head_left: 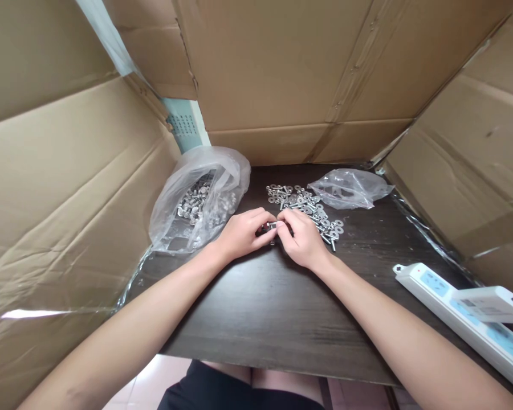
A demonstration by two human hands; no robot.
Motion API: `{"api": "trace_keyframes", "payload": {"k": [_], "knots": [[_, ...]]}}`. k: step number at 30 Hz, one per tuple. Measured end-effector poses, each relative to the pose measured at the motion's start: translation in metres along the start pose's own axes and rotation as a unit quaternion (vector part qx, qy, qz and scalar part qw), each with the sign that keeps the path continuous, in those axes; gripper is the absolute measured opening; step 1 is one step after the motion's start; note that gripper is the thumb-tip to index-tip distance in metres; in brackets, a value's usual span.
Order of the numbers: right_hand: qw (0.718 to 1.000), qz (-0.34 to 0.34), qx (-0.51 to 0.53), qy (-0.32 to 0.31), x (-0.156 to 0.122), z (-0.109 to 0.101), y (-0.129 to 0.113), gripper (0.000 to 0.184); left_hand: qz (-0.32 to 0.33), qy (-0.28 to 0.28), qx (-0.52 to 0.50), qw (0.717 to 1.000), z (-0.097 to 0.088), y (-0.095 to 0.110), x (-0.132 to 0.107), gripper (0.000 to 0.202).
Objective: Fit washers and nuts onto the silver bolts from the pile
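My left hand [247,232] and my right hand [300,236] meet over the middle of the dark table, fingertips pinched together. Between them is a small shiny bolt [272,225], partly covered by the fingers; whether a washer or nut sits on it I cannot make out. A small metal piece lies on the table just under the fingertips. Right behind my right hand spreads a loose pile of bolts, washers and nuts [301,199]. To the left of my left hand, an opened clear plastic bag [235,165] holds many metal fasteners [195,202].
A crumpled clear plastic bag [353,188] lies at the back right of the table [273,319]. A white power strip [423,279] with a white plug-in adapter [491,302] runs along the right edge. Cardboard walls [290,68] enclose the back and both sides.
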State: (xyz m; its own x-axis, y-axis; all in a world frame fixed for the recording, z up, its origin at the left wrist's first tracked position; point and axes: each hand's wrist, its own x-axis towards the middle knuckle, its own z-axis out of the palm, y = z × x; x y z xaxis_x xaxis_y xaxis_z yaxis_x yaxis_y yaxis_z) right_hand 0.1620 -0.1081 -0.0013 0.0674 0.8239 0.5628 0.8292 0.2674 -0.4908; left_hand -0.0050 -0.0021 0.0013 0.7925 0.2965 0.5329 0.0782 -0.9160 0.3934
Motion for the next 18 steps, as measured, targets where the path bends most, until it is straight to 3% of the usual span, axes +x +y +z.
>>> {"api": "trace_keyframes", "payload": {"k": [18], "knots": [[0.999, 0.031, -0.011, -0.01, -0.0009, 0.0001, 0.0013, 0.029, 0.001, 0.0, -0.035, 0.999, -0.0002, 0.0017, -0.0007, 0.019]]}}
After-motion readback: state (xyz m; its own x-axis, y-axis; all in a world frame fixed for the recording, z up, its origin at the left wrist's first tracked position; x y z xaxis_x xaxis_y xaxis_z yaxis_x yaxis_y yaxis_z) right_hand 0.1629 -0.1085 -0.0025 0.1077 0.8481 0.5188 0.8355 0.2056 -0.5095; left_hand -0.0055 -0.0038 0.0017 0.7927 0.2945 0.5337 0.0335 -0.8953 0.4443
